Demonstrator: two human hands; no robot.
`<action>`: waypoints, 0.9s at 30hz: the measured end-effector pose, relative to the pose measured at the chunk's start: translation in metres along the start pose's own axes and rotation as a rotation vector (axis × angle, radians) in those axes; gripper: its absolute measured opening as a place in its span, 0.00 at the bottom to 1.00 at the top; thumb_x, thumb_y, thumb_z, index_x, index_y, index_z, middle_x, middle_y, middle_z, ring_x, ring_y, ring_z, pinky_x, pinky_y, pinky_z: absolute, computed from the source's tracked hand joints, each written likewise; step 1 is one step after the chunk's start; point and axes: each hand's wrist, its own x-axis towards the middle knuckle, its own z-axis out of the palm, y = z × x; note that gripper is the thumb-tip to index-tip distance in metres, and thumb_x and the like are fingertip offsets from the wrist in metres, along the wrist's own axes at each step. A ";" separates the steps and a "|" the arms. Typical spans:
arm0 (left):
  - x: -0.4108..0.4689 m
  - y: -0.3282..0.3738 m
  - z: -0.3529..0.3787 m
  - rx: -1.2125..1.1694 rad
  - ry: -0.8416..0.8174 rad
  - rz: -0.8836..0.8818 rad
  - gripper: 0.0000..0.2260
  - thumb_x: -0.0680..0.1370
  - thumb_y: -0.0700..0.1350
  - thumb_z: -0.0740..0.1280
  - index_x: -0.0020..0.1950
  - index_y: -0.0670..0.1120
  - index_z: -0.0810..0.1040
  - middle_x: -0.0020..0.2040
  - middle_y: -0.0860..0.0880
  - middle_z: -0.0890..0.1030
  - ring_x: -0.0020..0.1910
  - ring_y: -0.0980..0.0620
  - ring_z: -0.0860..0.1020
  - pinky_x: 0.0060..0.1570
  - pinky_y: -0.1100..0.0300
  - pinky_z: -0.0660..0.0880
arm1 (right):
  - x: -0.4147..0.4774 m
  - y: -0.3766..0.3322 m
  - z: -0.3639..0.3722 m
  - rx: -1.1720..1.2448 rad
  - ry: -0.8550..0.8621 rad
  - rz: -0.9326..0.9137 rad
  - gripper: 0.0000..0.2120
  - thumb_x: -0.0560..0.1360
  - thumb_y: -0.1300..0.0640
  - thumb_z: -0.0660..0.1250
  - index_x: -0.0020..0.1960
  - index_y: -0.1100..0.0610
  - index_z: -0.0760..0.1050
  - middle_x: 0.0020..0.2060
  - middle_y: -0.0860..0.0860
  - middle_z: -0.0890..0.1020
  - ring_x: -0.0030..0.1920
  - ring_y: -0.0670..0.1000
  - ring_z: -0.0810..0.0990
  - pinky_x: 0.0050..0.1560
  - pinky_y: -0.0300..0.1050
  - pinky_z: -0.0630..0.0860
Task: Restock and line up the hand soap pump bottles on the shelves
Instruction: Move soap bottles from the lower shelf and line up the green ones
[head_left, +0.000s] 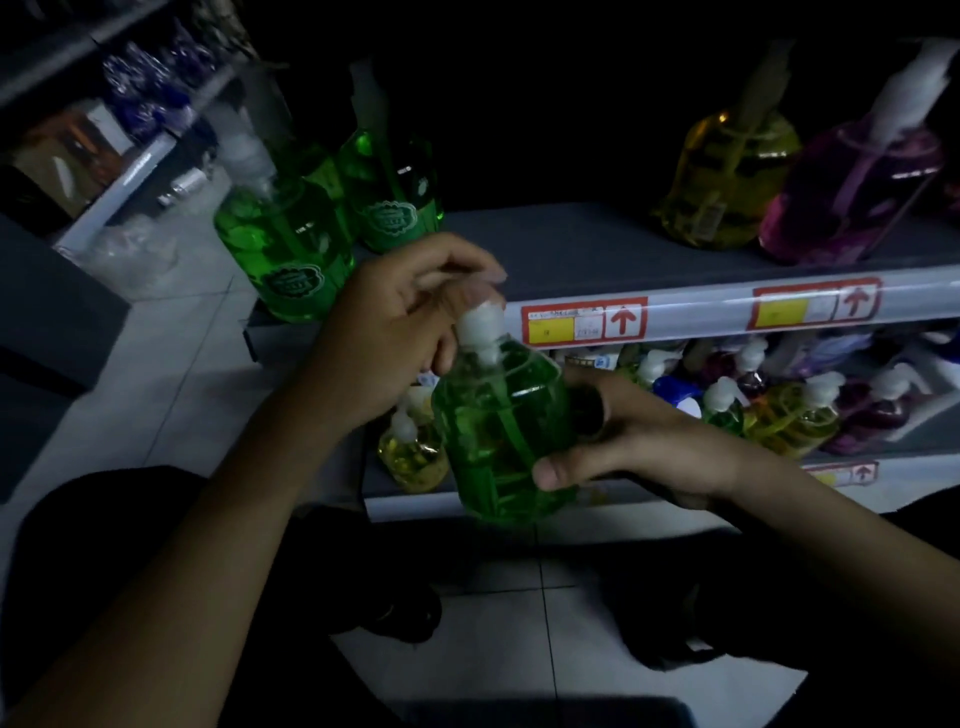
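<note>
A green soap pump bottle (493, 431) is held in the air in front of the shelf edge. My right hand (639, 441) grips its body from the right, thumb across the front. My left hand (395, 332) pinches its white pump head (480, 325) from above. On the grey upper shelf (571, 244) stand two green bottles (291, 244) (389, 192) at the left end. A yellow bottle (727, 176) and a purple bottle (847, 197) stand at the right.
The lower shelf (519, 501) holds several mixed pump bottles, with one yellow bottle (413, 452) at its left end. Red-framed price tags (584, 321) sit on the shelf rail. Another rack (130, 156) stands to the left, and tiled floor (171, 374) lies below.
</note>
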 end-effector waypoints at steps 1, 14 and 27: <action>0.004 0.002 -0.004 -0.009 0.063 0.022 0.05 0.80 0.43 0.63 0.53 0.48 0.78 0.42 0.49 0.83 0.23 0.58 0.72 0.25 0.67 0.68 | 0.005 -0.005 -0.001 0.024 0.010 -0.029 0.23 0.66 0.66 0.74 0.60 0.57 0.77 0.58 0.58 0.82 0.60 0.58 0.80 0.63 0.55 0.75; 0.007 -0.016 -0.013 -0.203 0.242 -0.107 0.13 0.74 0.53 0.70 0.58 0.60 0.78 0.51 0.54 0.85 0.53 0.56 0.82 0.48 0.66 0.77 | 0.062 -0.044 -0.023 0.351 0.180 -0.102 0.22 0.72 0.60 0.67 0.66 0.61 0.73 0.61 0.59 0.80 0.59 0.57 0.81 0.50 0.46 0.81; -0.004 -0.006 -0.009 0.168 0.416 0.040 0.26 0.75 0.35 0.69 0.67 0.59 0.72 0.56 0.55 0.81 0.52 0.55 0.81 0.51 0.63 0.78 | 0.073 -0.066 -0.018 -0.546 0.494 -0.390 0.45 0.56 0.43 0.80 0.69 0.49 0.67 0.59 0.37 0.76 0.59 0.35 0.75 0.56 0.30 0.74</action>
